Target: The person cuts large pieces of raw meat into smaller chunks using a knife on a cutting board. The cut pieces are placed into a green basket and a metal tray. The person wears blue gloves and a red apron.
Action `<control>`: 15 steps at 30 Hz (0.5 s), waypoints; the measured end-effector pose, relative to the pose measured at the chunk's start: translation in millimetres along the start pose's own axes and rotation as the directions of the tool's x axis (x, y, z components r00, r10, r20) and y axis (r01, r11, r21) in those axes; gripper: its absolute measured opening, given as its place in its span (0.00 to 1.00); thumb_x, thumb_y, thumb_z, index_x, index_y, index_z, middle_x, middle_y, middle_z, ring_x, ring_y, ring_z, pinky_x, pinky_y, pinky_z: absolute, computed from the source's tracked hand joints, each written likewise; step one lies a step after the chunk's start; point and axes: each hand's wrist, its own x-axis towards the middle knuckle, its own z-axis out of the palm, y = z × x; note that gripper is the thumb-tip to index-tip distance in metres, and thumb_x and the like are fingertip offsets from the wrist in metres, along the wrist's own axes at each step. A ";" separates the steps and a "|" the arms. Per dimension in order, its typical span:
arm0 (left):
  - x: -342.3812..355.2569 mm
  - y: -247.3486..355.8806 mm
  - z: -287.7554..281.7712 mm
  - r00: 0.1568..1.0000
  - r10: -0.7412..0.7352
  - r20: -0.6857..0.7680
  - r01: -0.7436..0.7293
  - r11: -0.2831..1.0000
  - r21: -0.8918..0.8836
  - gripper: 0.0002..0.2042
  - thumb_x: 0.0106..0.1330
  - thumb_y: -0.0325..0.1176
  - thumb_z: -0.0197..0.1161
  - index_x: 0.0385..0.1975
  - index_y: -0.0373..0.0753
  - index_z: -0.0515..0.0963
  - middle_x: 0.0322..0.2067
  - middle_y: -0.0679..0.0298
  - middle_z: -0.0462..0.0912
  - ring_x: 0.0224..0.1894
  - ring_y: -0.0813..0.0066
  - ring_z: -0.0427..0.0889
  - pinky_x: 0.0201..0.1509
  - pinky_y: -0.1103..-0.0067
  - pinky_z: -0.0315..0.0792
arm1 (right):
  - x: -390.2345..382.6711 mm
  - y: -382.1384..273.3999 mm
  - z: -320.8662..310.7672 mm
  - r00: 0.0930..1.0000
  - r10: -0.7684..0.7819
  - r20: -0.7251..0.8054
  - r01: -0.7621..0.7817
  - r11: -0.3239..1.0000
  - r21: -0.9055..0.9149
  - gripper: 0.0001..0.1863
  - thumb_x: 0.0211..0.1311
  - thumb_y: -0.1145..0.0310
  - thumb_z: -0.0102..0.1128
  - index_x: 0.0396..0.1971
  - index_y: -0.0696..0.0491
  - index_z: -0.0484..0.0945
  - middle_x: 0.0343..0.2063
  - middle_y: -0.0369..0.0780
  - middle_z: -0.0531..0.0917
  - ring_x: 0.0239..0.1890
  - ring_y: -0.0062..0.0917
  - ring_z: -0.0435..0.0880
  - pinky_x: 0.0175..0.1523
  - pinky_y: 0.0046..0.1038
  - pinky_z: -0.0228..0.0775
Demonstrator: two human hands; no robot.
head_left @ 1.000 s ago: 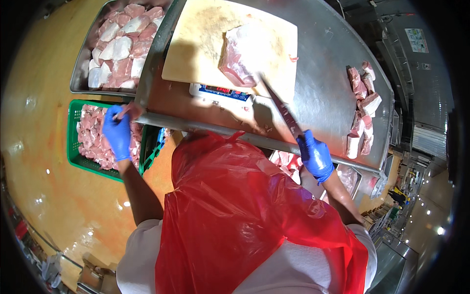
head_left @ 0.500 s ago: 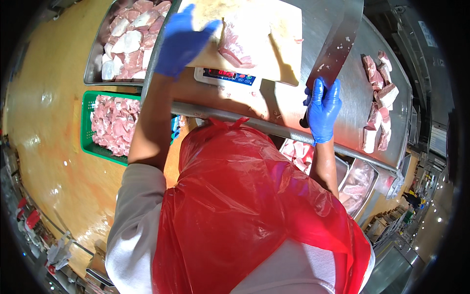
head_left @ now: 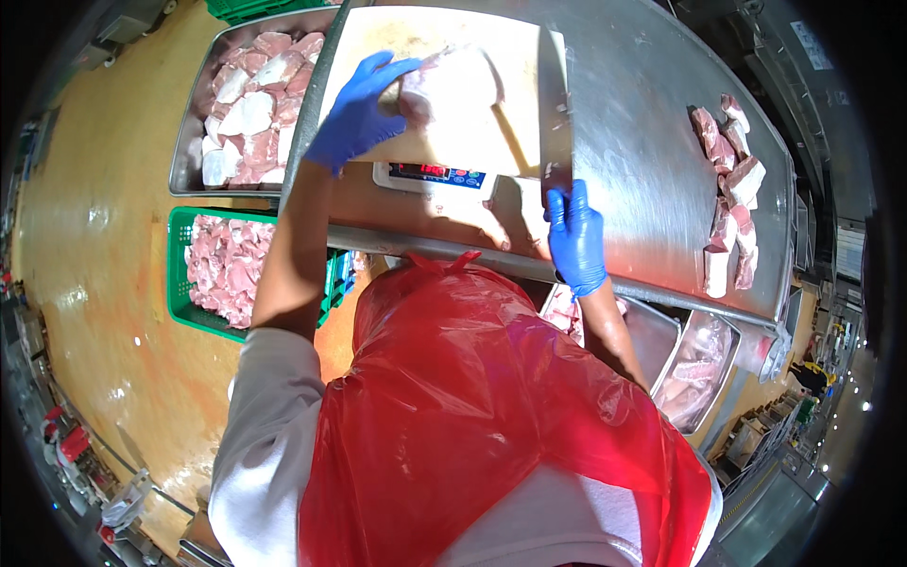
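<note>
On the white cutting board lies a piece of meat, its pale, brightly lit side up. My gloved left hand is at the meat's left end, thumb and fingers spread apart; whether the fingertips touch it I cannot tell. My gloved right hand is closed round the handle of a large knife. Its broad blade points away from me, upright along the board's right edge. Under the board's near edge sits a digital scale with a lit red display.
Several meat strips lie on the right of the steel table. To the left are a metal tray of larger meat pieces and a green crate of small pieces. Below the table's right edge stands a metal pan with bagged meat.
The meat now shows a paler side than the pink one before. My left hand has come down beside it. My right hand has brought the knife leftward, to the board's edge.
</note>
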 end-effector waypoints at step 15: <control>-97.9 82.4 26.7 0.773 -0.534 -0.342 0.420 0.835 -0.355 0.10 0.61 0.23 0.62 0.41 0.36 0.84 0.36 0.57 0.86 0.36 0.71 0.85 0.41 0.76 0.78 | 80.4 -58.7 71.1 0.898 -0.280 0.339 0.368 0.900 -0.233 0.09 0.73 0.66 0.48 0.43 0.57 0.66 0.26 0.55 0.82 0.27 0.55 0.82 0.31 0.51 0.73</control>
